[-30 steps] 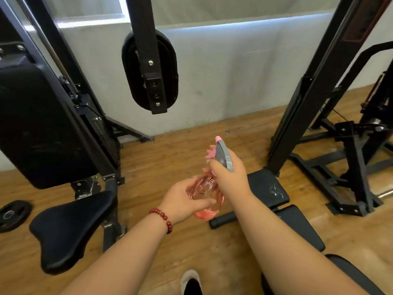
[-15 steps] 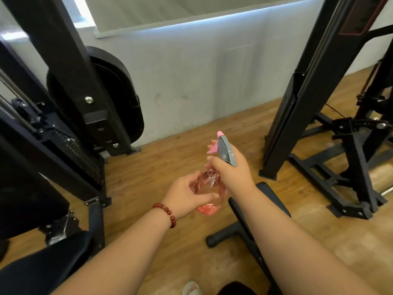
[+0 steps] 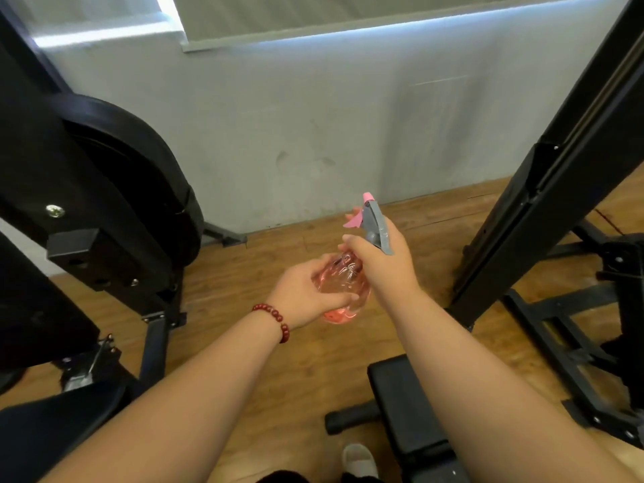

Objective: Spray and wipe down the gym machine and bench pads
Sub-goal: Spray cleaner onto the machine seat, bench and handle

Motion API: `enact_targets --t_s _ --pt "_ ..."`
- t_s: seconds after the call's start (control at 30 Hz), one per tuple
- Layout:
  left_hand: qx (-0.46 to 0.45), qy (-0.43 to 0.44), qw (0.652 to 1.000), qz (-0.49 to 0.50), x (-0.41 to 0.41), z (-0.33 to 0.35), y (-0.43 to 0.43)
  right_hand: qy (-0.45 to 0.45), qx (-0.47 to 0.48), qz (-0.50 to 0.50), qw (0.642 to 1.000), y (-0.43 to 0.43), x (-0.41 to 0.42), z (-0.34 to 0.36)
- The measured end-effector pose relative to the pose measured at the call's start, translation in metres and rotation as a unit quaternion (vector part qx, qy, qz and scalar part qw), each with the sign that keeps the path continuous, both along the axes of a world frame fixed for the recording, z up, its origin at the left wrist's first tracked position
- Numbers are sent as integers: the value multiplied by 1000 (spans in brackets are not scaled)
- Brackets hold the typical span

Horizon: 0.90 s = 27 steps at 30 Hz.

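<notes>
Head view: the right hand [image 3: 386,263] grips the neck of a pink spray bottle [image 3: 343,285], held over the wood floor [image 3: 265,273]. The left hand [image 3: 306,294] cups the bottle's body, fingers curled around it, with the bench pad [image 3: 404,406] below.

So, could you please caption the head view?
The left hand and right hand hold a pink spray bottle over a wooden floor.

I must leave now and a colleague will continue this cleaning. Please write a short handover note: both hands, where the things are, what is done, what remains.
Left hand cups the body of the pink spray bottle; right hand grips its neck by the trigger.
The bottle is over the floor, between the machine pad at left and the bench pad below.
No cloth visible.
Done: nothing visible.
Left: spray and wipe the pads.
</notes>
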<state>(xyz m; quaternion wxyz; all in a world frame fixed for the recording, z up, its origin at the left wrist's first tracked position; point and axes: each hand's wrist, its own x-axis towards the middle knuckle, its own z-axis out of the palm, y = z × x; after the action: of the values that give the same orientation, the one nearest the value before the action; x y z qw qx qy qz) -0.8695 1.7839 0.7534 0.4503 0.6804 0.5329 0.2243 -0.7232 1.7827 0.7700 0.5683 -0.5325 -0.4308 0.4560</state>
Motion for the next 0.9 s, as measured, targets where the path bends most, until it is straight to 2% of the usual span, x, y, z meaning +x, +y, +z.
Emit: enact_targets --t_s 0.2,0.6,0.9 --pt "-3 17 1000 6 14 5 33 0 3 2 1000 35 11 -3" --pt "-6 35 999 2 -10 -3 71 -17 41 -1 999 71 -11 -12" --pt "10 16 999 32 -10 -9 100 1 53 47 998 109 -11 -14"
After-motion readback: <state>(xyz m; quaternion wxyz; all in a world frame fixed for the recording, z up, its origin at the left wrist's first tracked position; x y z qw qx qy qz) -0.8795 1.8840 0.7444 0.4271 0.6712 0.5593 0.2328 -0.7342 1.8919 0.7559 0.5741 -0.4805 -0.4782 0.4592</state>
